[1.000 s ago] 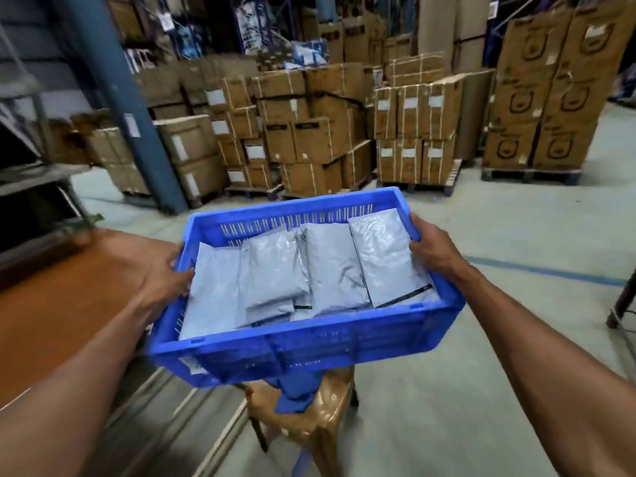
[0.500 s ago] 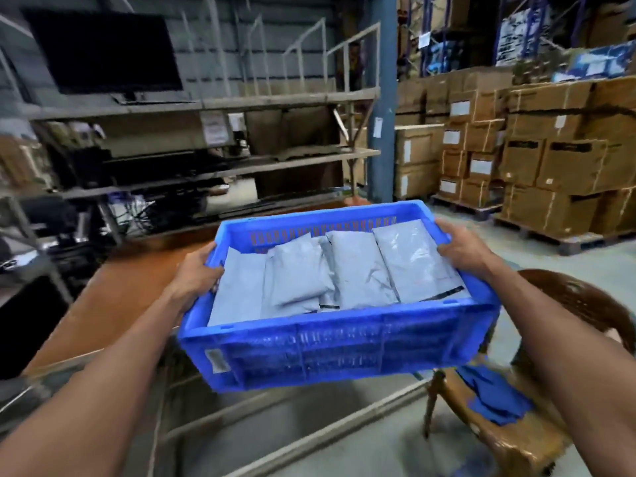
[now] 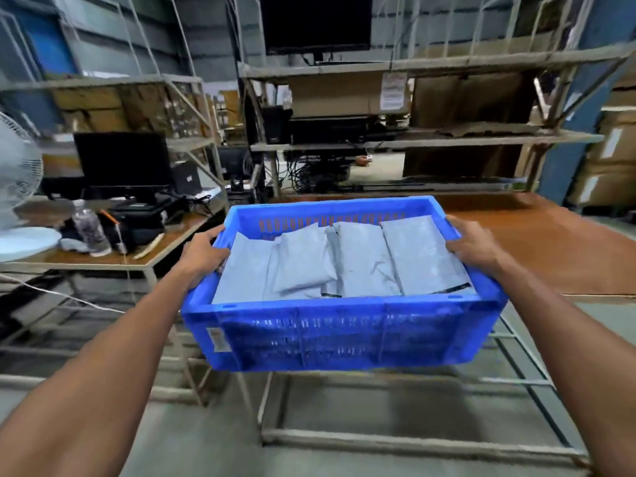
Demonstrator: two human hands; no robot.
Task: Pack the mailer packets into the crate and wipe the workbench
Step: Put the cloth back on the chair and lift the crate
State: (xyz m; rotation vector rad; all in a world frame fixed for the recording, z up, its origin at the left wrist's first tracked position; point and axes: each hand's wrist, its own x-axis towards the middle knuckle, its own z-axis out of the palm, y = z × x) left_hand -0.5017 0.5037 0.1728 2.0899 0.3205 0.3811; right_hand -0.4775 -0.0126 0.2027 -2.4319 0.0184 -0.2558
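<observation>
I hold a blue plastic crate (image 3: 339, 333) in the air in front of me, level, with its far end over the near edge of the brown workbench (image 3: 537, 249). Several grey mailer packets (image 3: 347, 259) lie side by side inside it, overlapping. My left hand (image 3: 203, 251) grips the crate's left rim, fingers curled over the edge. My right hand (image 3: 473, 246) grips the right rim the same way.
Metal shelving (image 3: 423, 139) with a dark monitor (image 3: 318, 24), cardboard and cables stands behind the workbench. A side table (image 3: 103, 258) at the left carries a monitor, a bottle (image 3: 90, 227) and a white fan (image 3: 19, 180). Bare metal frames stand on the grey floor below the crate.
I have turned left with the crate: the stacked cartons and the chair with the blue cloth have left the view, and the workbench and shelving now face me. Both hands keep their grip.
</observation>
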